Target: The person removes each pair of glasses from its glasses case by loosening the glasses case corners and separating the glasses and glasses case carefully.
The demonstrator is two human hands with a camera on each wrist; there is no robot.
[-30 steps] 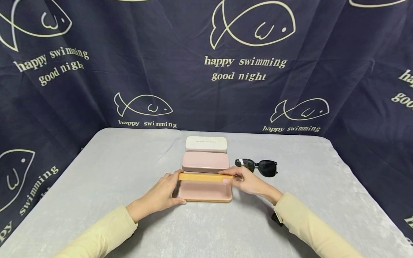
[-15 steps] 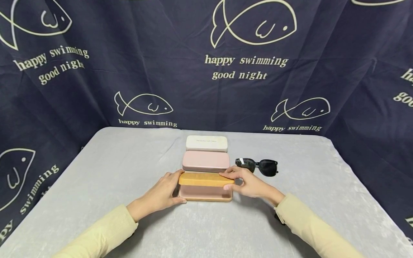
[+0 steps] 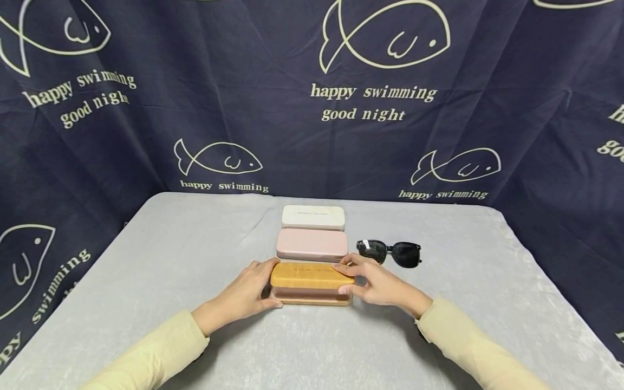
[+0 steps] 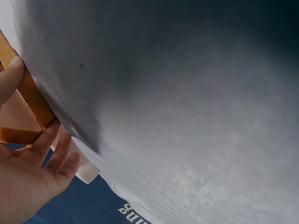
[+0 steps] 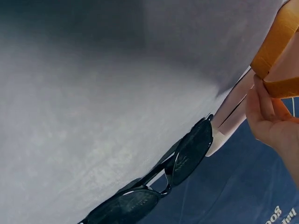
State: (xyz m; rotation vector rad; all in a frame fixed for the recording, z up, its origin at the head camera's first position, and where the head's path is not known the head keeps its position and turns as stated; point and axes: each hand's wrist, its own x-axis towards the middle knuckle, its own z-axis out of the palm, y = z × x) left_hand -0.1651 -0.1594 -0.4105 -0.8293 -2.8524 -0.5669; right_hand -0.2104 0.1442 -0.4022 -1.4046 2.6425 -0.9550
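Observation:
A yellow glasses case [image 3: 304,279] lies on the table with its lid partly raised, and a strip of its pink lining shows at the front. My left hand [image 3: 241,292] holds the case's left end, thumb at the base's front corner and fingers towards the back. In the left wrist view that thumb lies along the base [image 4: 35,98], with fingertips by the hinge corner. At the other end, my right hand [image 3: 375,281] pinches the lid's right end, thumb at its front edge and fingers on top. The right wrist view shows the right fingers [image 5: 265,105] near the hinge corner.
Right behind the yellow case lie a closed pink glasses case [image 3: 312,242] and, farther back, a white one [image 3: 313,216]. Black sunglasses [image 3: 405,254] rest to the right, close to my right hand. A dark fish-print curtain [image 3: 292,168] stands behind the grey-covered table [image 3: 195,238].
The yellow lid has swung down towards me, so its top now shows and less lining is visible. My right hand has come slightly forward with it; my left hand has stayed put.

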